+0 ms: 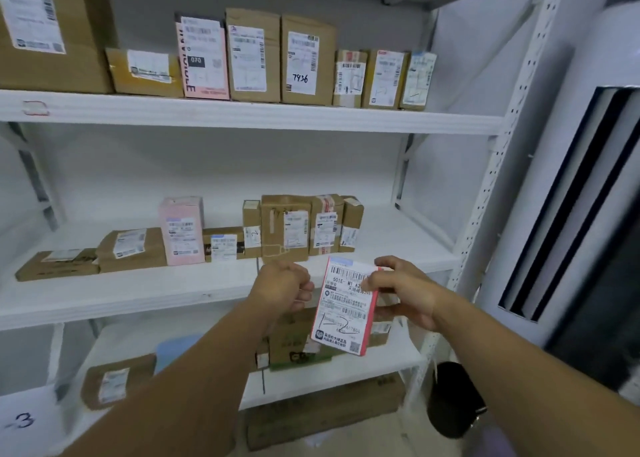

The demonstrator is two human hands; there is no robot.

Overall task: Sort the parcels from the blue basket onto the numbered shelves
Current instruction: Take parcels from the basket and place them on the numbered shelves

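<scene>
My right hand (403, 292) grips a small red-edged parcel (343, 309) with a white shipping label, held upright in front of the middle shelf (138, 293). The thumb lies across the label's upper right part. My left hand (285, 285) hovers just left of the parcel with its fingers curled, and I see nothing in it. On the middle shelf stands a row of brown cardboard parcels (285, 228) and a pink box (181, 229). The blue basket is out of view.
The top shelf (242, 113) carries a row of labelled cardboard parcels (308, 59). More boxes sit on the lower shelf (117, 382), where a handwritten "3" (24, 420) marks the front left. A white perforated upright (498, 151) bounds the rack at right. A dark round object (453, 397) sits on the floor.
</scene>
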